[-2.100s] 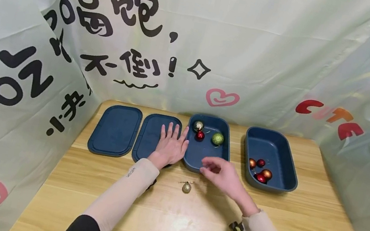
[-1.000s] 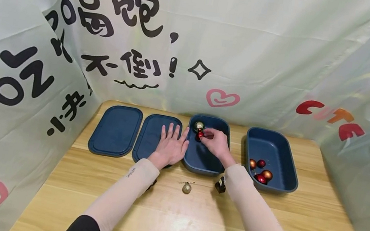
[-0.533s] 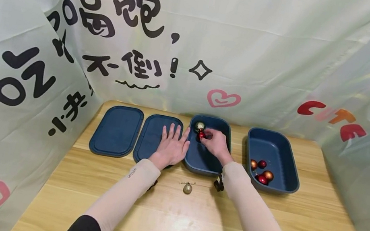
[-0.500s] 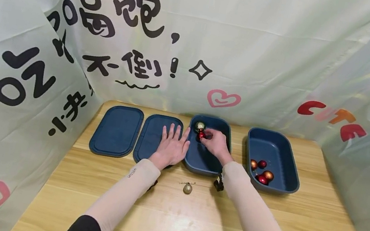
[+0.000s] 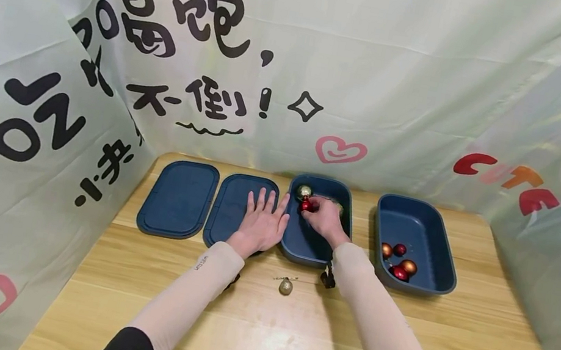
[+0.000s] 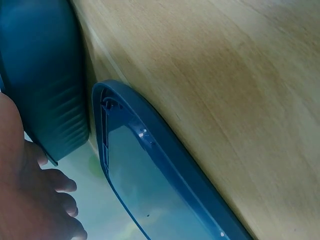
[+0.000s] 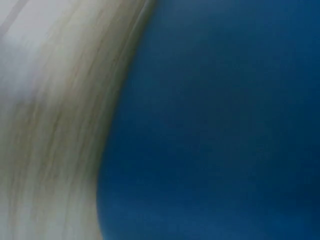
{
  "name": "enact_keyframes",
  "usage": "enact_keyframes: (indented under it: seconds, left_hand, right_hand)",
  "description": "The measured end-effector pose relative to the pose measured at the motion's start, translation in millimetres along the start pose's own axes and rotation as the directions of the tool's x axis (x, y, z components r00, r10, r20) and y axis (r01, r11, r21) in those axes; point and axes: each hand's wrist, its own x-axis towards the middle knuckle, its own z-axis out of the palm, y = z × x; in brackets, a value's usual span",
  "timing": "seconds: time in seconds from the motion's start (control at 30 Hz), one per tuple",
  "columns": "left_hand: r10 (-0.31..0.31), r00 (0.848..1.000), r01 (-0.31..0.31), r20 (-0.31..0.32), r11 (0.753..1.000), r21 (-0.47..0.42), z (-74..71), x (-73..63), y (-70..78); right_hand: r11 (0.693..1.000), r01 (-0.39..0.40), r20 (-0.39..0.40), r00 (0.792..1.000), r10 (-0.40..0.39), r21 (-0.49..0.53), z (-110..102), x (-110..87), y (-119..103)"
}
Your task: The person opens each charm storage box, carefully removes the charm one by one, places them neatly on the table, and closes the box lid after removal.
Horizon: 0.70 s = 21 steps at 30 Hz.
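My right hand [image 5: 326, 217] reaches into the middle blue bin [image 5: 306, 244] and pinches a small red Christmas bauble [image 5: 306, 204] between thumb and fingers. Right behind that bauble is a gold one [image 5: 304, 191], while a green glitter bauble [image 5: 338, 209] is mostly hidden by the hand. Fingers spread, my left hand [image 5: 262, 226] lies over the right-hand blue lid [image 5: 226, 215], with its thumb side along the bin's left rim. The left wrist view shows some of its fingers [image 6: 60, 180] beside the bin wall [image 6: 45, 80]. Only blurred blue bin wall [image 7: 210, 125] and wood fill the right wrist view.
A second blue bin [image 5: 414, 222] at the right holds several red and copper baubles [image 5: 408, 267]. Another blue lid [image 5: 177, 201] lies far left. One small gold bauble [image 5: 286, 287] sits on the wooden table [image 5: 252, 344] in front. Printed cloth [image 5: 410, 98] hangs behind and at both sides.
My right hand moved from above the bin's front edge into it and took hold of the red bauble, then shifted slightly left. My left hand stayed in place.
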Motion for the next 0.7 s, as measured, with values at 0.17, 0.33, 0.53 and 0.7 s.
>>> enact_keyframes:
  seconds: [0.17,0.33,0.53,0.7]
  left_hand:
    - [0.001,1.0,-0.001,0.0,1.0,0.004,0.7,0.4,-0.5]
    - [0.001,1.0,-0.001,-0.014,1.0,-0.004,1.4,0.7,-0.1]
    - [-0.004,1.0,0.004,-0.009,1.0,-0.001,1.5,1.2,0.6]
    - [-0.004,1.0,0.004,-0.009,1.0,-0.002,0.2,0.1,0.5]
  right_hand:
    - [1.0,-0.019,0.017,1.0,0.019,-0.005,2.3,1.1,-0.6]
    - [1.0,-0.026,0.023,0.999,0.026,0.002,2.7,0.4,-0.7]
    - [0.999,-0.034,0.032,0.999,0.034,0.005,1.8,-1.8,-1.6]
    - [1.0,-0.016,0.03,0.999,0.015,0.019,-1.8,-5.7,-3.5]
